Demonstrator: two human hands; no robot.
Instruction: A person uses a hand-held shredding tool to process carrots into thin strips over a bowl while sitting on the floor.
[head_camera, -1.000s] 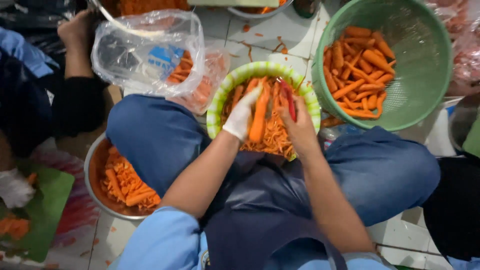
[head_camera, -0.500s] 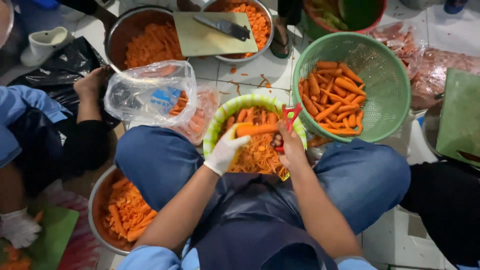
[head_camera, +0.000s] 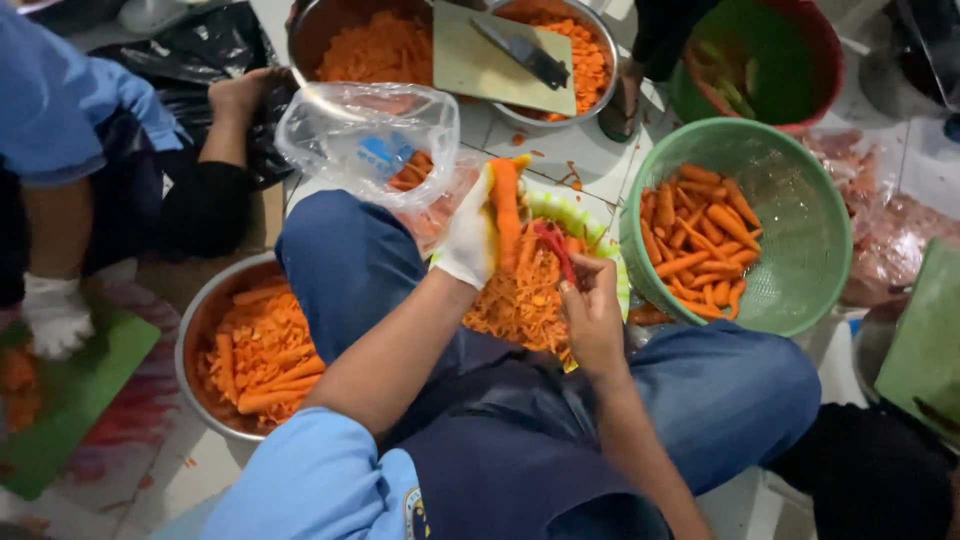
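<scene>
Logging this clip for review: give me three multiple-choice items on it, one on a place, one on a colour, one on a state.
1. Where is the cutting board?
A. across a metal bowl
B. on the person's lap
C. inside the basket

2. What colour is the basket of whole carrots?
A. red
B. green
C. blue

3. How is the carrot in the left hand?
A. lying flat in a bowl
B. cut into pieces
C. held upright

Answers: 1 A, the board spans the bowl's rim; 2 B, its mesh is green; 3 C, the gloved hand grips it on end beside the peeler.
</scene>
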